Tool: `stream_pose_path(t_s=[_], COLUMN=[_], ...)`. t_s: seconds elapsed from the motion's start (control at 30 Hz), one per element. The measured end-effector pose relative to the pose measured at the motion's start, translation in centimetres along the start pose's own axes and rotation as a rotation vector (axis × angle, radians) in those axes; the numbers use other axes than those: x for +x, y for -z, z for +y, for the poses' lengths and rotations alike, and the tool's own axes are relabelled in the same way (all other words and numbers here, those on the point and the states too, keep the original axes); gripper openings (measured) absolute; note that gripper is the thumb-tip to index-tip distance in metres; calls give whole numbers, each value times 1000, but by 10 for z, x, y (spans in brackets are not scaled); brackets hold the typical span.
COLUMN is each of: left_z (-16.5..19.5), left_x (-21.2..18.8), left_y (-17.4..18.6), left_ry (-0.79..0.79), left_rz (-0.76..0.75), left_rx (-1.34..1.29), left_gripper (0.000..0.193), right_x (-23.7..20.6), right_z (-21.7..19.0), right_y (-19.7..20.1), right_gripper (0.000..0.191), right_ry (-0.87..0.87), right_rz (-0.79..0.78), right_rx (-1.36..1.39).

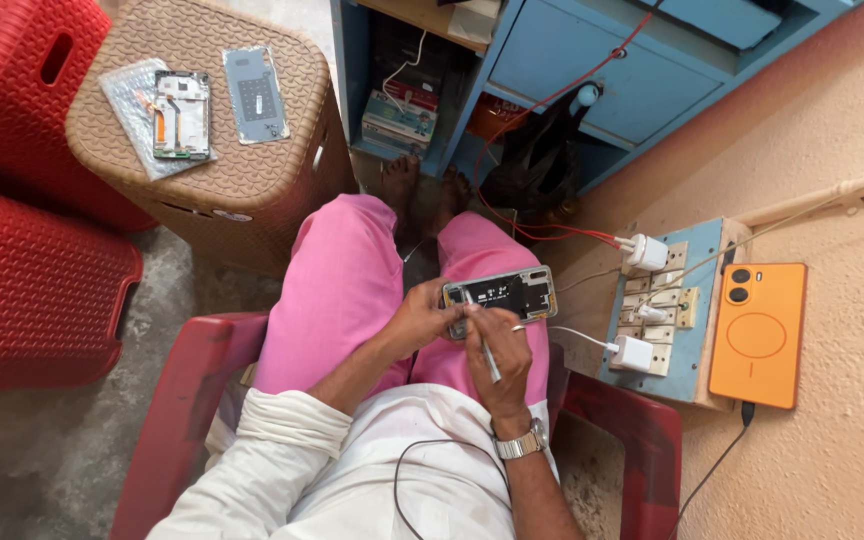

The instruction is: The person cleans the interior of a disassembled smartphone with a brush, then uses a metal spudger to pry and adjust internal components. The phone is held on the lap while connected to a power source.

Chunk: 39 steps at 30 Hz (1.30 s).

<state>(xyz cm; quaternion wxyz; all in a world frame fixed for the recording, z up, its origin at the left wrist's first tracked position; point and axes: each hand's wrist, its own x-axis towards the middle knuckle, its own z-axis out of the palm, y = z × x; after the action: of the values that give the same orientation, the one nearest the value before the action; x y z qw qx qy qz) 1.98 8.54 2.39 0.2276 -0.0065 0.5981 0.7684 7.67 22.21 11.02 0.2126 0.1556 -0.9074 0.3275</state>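
Your left hand [420, 318] closes around the near end of the opened phone [500, 294], bracing the flat, dark, metal-rimmed slab over your lap so it stays level. Your right hand [500, 352] pinches thin metal tweezers [488, 358] like a pen, tip against the phone's lower edge. On the woven brown stool [252, 170], a second bare phone frame [182, 114] lies near its left edge on bubble wrap [132, 100], beside a grey back cover [256, 94].

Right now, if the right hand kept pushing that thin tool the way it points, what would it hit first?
Probably the opened phone. The right hand holds a thin tool aimed up toward the phone's near left end, which the left hand grips. Whether the tip already touches is unclear.
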Motion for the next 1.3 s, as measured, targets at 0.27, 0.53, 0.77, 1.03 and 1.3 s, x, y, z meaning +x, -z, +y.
stream_pose_path(t_s=[0.27,0.53,0.77,1.03,1.3], left_z=[-9,2,1,-4,-1], left_x=[5,0,1,4,4], left_y=[-2,-3,-3,-3,-6], left_ry=[-55,-32,24,-25,-14], left_rz=[13,-8,7,2,-10], left_rx=[16,-34,-22,-30,-74], left_gripper=[19,21,21,18,19], right_x=[-2,1,-2,0,0], right_z=[1,2,4,5,5], right_y=[1,1,0,-1,0], right_gripper=[27,25,23,24,24], right_ry=[-14,-26,-47,-51,16], right_rz=[24,38,12,30,-14], right_rx=[40,18,64,38,46])
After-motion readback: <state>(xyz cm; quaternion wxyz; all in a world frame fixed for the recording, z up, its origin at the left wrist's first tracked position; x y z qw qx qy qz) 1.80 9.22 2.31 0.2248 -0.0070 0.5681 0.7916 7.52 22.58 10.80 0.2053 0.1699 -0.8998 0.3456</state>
